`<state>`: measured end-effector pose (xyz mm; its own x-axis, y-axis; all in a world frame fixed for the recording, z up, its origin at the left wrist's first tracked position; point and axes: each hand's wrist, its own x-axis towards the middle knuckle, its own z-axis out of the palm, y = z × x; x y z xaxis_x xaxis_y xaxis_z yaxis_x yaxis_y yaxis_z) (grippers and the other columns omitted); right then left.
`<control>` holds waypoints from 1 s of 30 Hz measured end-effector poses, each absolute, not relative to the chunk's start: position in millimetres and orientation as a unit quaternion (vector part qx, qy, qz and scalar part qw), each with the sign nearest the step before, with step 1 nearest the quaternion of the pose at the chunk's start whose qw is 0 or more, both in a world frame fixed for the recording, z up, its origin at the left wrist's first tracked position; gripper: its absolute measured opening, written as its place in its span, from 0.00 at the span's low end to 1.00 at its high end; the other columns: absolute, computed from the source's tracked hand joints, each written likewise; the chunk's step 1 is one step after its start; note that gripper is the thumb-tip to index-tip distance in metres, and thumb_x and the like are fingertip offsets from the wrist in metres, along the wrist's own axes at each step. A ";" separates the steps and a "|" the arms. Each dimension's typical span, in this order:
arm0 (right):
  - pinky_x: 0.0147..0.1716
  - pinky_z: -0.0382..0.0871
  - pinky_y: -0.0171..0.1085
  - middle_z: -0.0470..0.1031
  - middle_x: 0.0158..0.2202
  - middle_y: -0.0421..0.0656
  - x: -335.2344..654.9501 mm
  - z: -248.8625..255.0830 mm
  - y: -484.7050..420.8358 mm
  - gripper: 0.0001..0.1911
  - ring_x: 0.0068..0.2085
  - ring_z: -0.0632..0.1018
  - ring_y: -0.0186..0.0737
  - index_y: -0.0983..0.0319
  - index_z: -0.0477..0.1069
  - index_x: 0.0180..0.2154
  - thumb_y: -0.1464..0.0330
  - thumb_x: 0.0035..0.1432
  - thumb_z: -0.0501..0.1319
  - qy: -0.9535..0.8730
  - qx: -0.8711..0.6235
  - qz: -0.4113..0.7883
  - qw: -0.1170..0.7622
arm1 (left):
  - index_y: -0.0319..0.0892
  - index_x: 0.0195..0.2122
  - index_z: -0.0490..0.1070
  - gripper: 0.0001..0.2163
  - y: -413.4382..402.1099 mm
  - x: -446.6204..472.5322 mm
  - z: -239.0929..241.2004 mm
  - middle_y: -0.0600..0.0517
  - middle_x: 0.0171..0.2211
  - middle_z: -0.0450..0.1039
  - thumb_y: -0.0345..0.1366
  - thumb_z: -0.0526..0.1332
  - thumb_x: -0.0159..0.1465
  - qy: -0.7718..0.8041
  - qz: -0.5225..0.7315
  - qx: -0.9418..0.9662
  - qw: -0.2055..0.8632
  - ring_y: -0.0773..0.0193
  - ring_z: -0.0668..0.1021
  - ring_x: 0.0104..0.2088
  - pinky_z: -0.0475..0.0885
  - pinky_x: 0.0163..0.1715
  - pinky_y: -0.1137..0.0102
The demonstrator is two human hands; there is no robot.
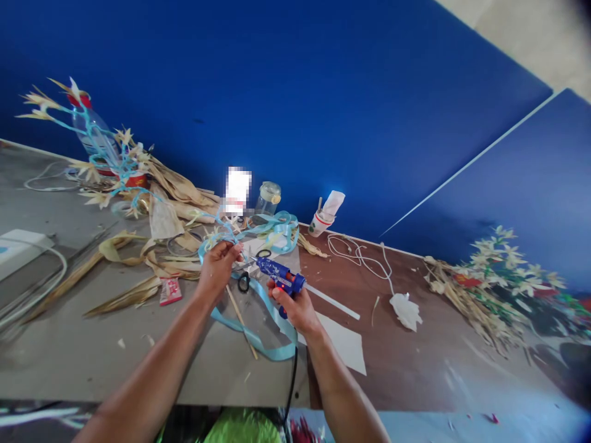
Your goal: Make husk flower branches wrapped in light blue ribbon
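Head view: the right hand (pixel 298 307) is grasping a blue hot-glue gun (pixel 281 275), fingers wrapping its handle, and the gun's nozzle is pointing toward the left hand (pixel 219 261). Just left of that nozzle, the left hand is pinching what appears to be a thin light-blue stem (pixel 226 229) (the fingertips are hiding the exact spot, so whether nozzle and stem are touching I cannot tell). A whitish glue stick (pixel 339 304) is jutting from the gun's rear, while a black cord (pixel 292 381) is running down below it. Black-handled scissors (pixel 243 282) are lying just beside the nozzle, and light-blue satin ribbon (pixel 277 355) is curving below the gun. Left of the gun, beyond the left forearm, a red packet (pixel 170 291) is lying near dried corn husks (pixel 133 295). Behind the gun, a lidded clear jar (pixel 268 197) and a paper cup (pixel 321 224) are standing by the blue partition (pixel 295 92).
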<state>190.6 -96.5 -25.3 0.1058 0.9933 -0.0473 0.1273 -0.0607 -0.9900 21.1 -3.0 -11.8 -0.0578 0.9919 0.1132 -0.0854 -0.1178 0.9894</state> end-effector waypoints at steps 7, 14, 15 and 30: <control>0.22 0.62 0.31 0.68 0.20 0.38 186.7 -11.5 -97.8 0.15 0.22 0.65 0.31 0.63 0.73 0.29 0.57 0.49 0.62 -0.537 -0.616 0.386 0.428 | 0.40 0.21 0.69 0.09 -2.2 22.8 -12.0 0.56 0.19 0.67 0.40 0.60 0.53 0.451 0.575 0.485 0.481 0.69 0.67 0.22 0.61 0.26 0.73; 0.20 0.60 0.31 0.64 0.17 0.37 185.7 -6.8 -98.2 0.14 0.21 0.61 0.31 0.63 0.71 0.24 0.58 0.48 0.61 -0.558 -0.622 0.357 0.417 | 0.41 0.23 0.71 0.07 -1.4 22.6 -13.7 0.55 0.18 0.68 0.39 0.61 0.52 0.432 0.583 0.482 0.490 0.68 0.69 0.22 0.62 0.27 0.73; 0.21 0.60 0.31 0.64 0.17 0.37 185.4 -7.1 -98.3 0.14 0.21 0.61 0.31 0.63 0.71 0.23 0.58 0.48 0.61 -0.559 -0.625 0.353 0.415 | 0.41 0.24 0.71 0.07 -1.8 22.7 -12.8 0.55 0.18 0.68 0.39 0.61 0.52 0.433 0.582 0.484 0.490 0.68 0.69 0.22 0.62 0.27 0.73; 0.23 0.63 0.33 0.65 0.18 0.38 182.9 -7.9 -98.1 0.16 0.22 0.63 0.33 0.62 0.70 0.23 0.56 0.50 0.59 -0.561 -0.638 0.328 0.413 | 0.41 0.21 0.71 0.07 -3.2 23.0 -8.5 0.54 0.18 0.69 0.39 0.62 0.51 0.446 0.569 0.494 0.483 0.67 0.70 0.22 0.63 0.26 0.72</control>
